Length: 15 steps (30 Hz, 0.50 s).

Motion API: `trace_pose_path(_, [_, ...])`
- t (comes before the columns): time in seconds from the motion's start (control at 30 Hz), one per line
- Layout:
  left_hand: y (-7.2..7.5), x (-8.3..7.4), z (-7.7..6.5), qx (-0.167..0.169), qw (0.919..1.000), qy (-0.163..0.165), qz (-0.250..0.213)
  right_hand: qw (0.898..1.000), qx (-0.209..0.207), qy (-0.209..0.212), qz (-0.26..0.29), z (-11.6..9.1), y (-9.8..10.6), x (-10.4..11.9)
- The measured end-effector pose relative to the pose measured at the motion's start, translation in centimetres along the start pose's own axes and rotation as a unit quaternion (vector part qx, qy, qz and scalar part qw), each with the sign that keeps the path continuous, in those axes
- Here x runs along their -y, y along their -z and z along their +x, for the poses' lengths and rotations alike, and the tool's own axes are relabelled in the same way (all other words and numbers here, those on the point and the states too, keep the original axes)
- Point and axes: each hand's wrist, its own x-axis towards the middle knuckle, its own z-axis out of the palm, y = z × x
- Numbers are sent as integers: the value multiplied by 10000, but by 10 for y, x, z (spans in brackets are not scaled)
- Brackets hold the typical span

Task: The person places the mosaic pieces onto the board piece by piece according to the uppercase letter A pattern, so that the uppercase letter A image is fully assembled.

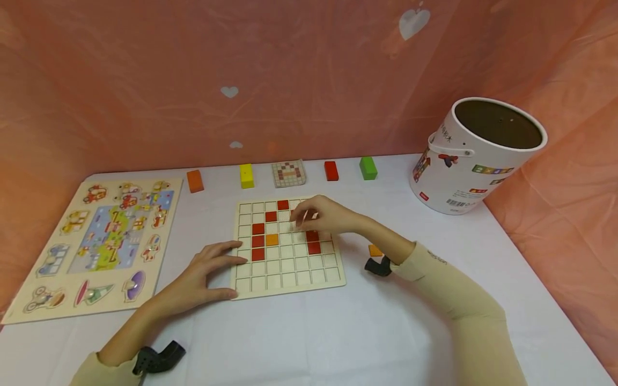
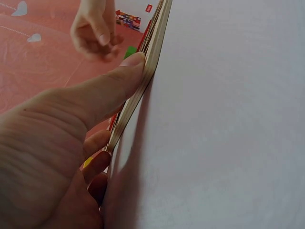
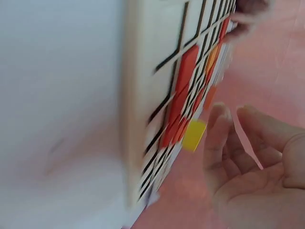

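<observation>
A pale wooden grid board (image 1: 289, 280) lies on the white table with red tiles (image 1: 258, 241) and one orange tile (image 1: 272, 239) in its squares. My left hand (image 1: 205, 273) rests along the board's left edge, fingers spread, the thumb near the front corner. In the left wrist view the thumb (image 2: 112, 88) presses against the board's side. Over the right part of the board hovers my right hand (image 1: 328, 215), fingers bent and covering some squares. The right wrist view shows a gap between its thumb and fingertips (image 3: 219, 112), with nothing held.
A second orange tile (image 1: 375, 250) lies right of the board, by my right wrist. Behind the board stand an orange block (image 1: 195, 181), a yellow block (image 1: 247, 176), a pattern card (image 1: 288, 173), a red block (image 1: 331, 171) and a green block (image 1: 368, 168). A puzzle board (image 1: 166, 214) and white bucket (image 1: 449, 182) flank these.
</observation>
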Motion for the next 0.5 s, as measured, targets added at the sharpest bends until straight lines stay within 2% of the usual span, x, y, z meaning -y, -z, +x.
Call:
trace_pose_path(0.17, [0,1,0,-24,10000,-16,0,9991,18,-413,62,-32,20,-19])
trace_pose_path(0.37, [0,0,0,1,10000,4,-2,9952,-233,-947,93,-81,40,-43])
trace_pose_path(0.5, [1,-1,0,3,10000,16,23,9933,-147,-1149,8,-109,51,-61])
